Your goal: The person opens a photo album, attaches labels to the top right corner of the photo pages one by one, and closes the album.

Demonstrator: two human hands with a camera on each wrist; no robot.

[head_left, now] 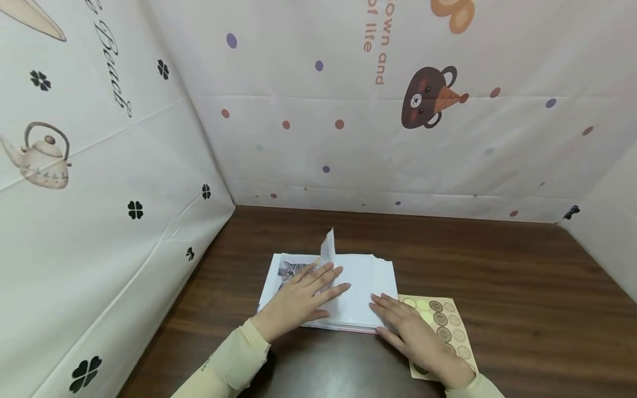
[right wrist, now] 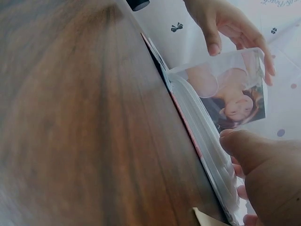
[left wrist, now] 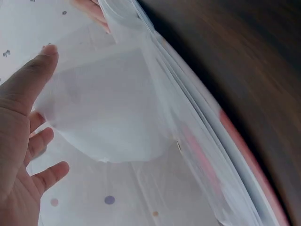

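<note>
A photo album (head_left: 365,287) lies spread on the table, with clear-sleeved pages. One page (head_left: 328,247) stands upright near the middle; the right wrist view shows a portrait photo (right wrist: 237,101) in its sleeve. My left hand (head_left: 303,293) is at this raised page (left wrist: 108,103), fingers extended, its thumb apart from them. Partly hidden by that hand, a cat picture (head_left: 287,271) shows on the left side. My right hand (head_left: 410,331) rests on the right page's lower corner with fingers extended. In the right wrist view its thumb (right wrist: 235,141) lies beside the stacked page edges.
A cream sheet of round stickers (head_left: 455,326) lies right of the album, partly under my right hand and wrist. The dark wooden table (head_left: 527,276) is bordered by printed white cloth (head_left: 278,149) at the back and sides.
</note>
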